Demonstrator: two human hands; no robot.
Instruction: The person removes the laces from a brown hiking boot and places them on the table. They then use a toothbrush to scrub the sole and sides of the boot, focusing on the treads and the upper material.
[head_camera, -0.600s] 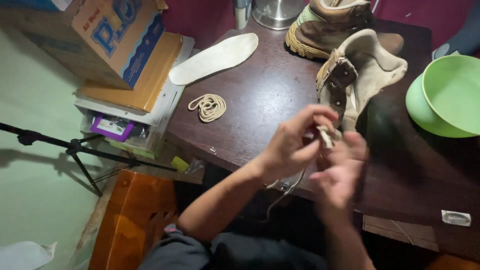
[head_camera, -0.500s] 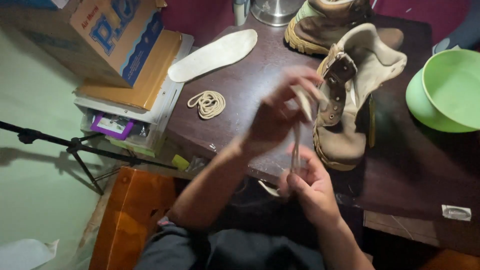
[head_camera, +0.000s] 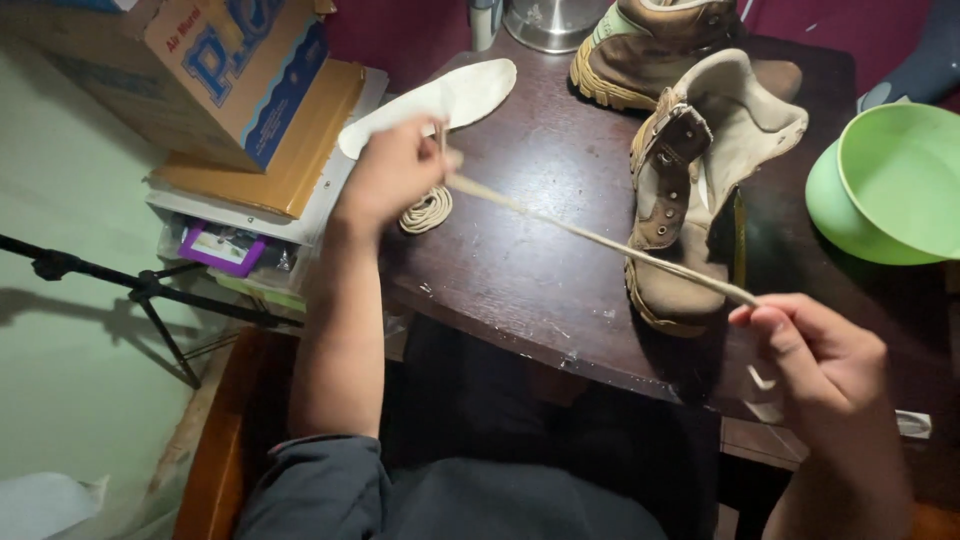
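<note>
Right hand: your right hand (head_camera: 815, 350) is sitting nearest to you, low on the right, its thumb and fingers pinching closed on one end of a pale bootlace (head_camera: 600, 238).
Lace: it is stretching taut between your two hands, its long axis running from lower right up to upper left, crossing in front of the boot.
Left hand: your left hand (head_camera: 392, 172) is reaching farther out, closed around the lace's other end — it is hovering just over a small coiled lace (head_camera: 427, 210) lying on the dark table (head_camera: 520, 290).
Boot: a tan unlaced boot (head_camera: 690, 190) is lying on the table behind the stretched lace, between your hands and closer to the right one, its tongue flopping open.
In the way: the coil under your left hand, and the boot's toe under the lace.
Farther off: a pale insole (head_camera: 440, 100), a second boot (head_camera: 670, 45) and a metal pot (head_camera: 545, 20) are sitting at the back — a green bowl (head_camera: 895, 180) on the right, cardboard boxes (head_camera: 215, 70) stacked on the left.
</note>
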